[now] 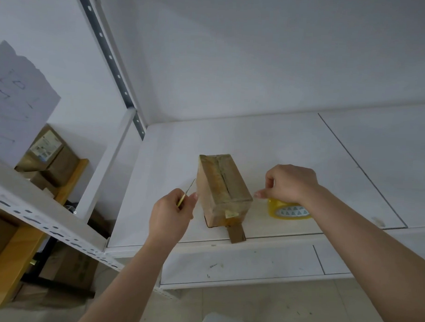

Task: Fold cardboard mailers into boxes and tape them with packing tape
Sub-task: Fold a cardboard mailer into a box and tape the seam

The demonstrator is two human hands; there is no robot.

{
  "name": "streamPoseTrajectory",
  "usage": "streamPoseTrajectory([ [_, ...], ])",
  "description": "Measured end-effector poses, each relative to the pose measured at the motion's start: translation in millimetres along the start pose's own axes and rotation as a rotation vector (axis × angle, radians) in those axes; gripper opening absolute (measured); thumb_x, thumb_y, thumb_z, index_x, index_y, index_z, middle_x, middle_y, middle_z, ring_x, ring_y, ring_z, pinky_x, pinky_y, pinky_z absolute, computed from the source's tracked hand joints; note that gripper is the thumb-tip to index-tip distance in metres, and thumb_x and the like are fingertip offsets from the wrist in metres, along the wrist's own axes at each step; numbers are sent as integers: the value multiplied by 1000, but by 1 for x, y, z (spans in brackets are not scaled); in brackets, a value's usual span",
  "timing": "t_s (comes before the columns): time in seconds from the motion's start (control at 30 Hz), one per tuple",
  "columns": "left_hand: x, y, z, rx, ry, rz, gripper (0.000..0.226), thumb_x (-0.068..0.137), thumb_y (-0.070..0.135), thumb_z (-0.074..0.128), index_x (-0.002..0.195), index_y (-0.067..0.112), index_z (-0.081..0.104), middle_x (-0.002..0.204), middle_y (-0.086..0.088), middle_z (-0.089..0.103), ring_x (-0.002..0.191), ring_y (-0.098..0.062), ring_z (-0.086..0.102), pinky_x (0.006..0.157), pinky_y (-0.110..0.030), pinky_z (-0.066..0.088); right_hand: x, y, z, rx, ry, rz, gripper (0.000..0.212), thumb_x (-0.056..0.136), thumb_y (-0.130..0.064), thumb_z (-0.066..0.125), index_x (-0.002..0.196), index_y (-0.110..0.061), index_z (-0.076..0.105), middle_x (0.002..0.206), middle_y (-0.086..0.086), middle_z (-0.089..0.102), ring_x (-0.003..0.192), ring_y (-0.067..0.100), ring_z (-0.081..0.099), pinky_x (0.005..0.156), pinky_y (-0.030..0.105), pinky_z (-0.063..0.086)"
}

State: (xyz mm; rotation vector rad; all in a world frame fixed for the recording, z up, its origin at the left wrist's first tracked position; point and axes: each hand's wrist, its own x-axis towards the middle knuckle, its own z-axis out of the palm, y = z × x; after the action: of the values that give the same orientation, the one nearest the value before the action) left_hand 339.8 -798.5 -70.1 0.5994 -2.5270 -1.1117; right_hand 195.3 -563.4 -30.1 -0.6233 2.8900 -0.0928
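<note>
— What do we have in front of us?

— We see a folded cardboard box (223, 189) standing on the white surface (291, 149), near its front edge. A strip of clear tape runs along the seam on top, and a brown flap (236, 232) sticks out from under its near end, reaching the edge.

— And our hands?

— Our left hand (172, 213) is just left of the box, fingers curled around a thin tool with a yellow handle (182, 199); its slim blade points up and away, alongside the box's left face. The thumb tip sits right by the box's near left corner, though we cannot tell whether it touches.

— The right one?

— Our right hand (289, 184) hovers just right of the box with fingers curled in, thumb and forefinger pinched together toward the box's corner. We cannot make out whether anything is held in that pinch.

— Where is the tape?

— The tape roll (288, 210), yellowish with a patterned core, lies flat on the surface under our right wrist, beside the box.

— Anything else?

— To the left, a metal shelf rack (45, 217) holds brown cartons (55, 160), and a sheet of paper (18, 103) hangs above them.
</note>
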Motion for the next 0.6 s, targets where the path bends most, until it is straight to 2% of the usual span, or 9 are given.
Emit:
streamPoseTrajectory([
  [0.17,-9,-31,12,-98,-97,-178,45,92,48,54,74,8,58,60,3,63,60,-15,58,56,-29,43,5,-23,14,61,-60,-32,48,68,-81,59,74,-33,57,79,-17,60,76,7,55,56,24,30],
  [0.3,-26,-27,43,-314,-109,-283,41,99,39,45,72,10,53,62,1,55,59,-16,48,58,-31,39,6,-29,15,79,-77,-32,45,69,-79,60,72,-34,56,78,-18,59,74,5,53,56,25,31],
  [0.4,-32,-18,58,-381,-119,-348,41,102,39,36,76,12,52,66,0,53,58,-15,44,59,-30,36,3,-28,12,105,-96,-31,43,71,-76,61,72,-34,57,77,-17,58,72,2,51,56,25,30],
  [0.5,-27,-18,55,-444,-106,-386,39,102,39,38,78,12,51,70,-2,54,60,-17,43,61,-32,37,-2,-32,9,201,-117,-34,41,72,-75,62,72,-34,59,78,-18,59,73,-1,52,59,26,34],
  [0.6,-8,-27,35,-446,-106,-408,29,101,26,42,78,11,53,71,-2,55,59,-17,43,57,-32,36,-8,-46,12,287,-155,-51,43,73,-75,60,72,-33,59,78,-17,60,74,0,54,59,26,35],
])
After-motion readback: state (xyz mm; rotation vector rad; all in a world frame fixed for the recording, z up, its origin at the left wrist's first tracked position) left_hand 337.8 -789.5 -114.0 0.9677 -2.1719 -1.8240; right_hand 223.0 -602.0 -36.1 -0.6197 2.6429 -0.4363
